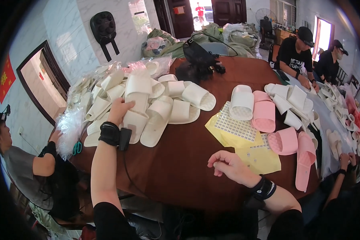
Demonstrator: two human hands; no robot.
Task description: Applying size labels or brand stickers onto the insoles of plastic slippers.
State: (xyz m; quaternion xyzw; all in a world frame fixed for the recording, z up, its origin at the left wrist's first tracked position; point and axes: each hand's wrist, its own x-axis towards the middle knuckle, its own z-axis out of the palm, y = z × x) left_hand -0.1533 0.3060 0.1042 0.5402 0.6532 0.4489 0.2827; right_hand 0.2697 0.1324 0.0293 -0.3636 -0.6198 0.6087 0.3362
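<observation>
My left hand [120,111] is closed on the side edge of a cream slipper [138,87] at the front of a large heap. More cream slippers [158,120] lie around and under it, some overlapping. My right hand [232,167] hovers over the brown table with its fingers curled and the thumb close to the index finger; anything pinched there is too small to make out. Just beyond it lie yellow-backed sheets of small printed stickers [238,124], one sheet [264,158] partly bare. A white slipper [242,103] and pink slippers [264,116] stand beside the sheets.
The brown tabletop [168,172] stretches between my arms. Clear plastic bags [70,128] and teal-handled scissors [77,148] are at the left, near a seated person [24,172]. Black gear [198,60] sits at the far edge. Other people [294,54] handle slippers at the right.
</observation>
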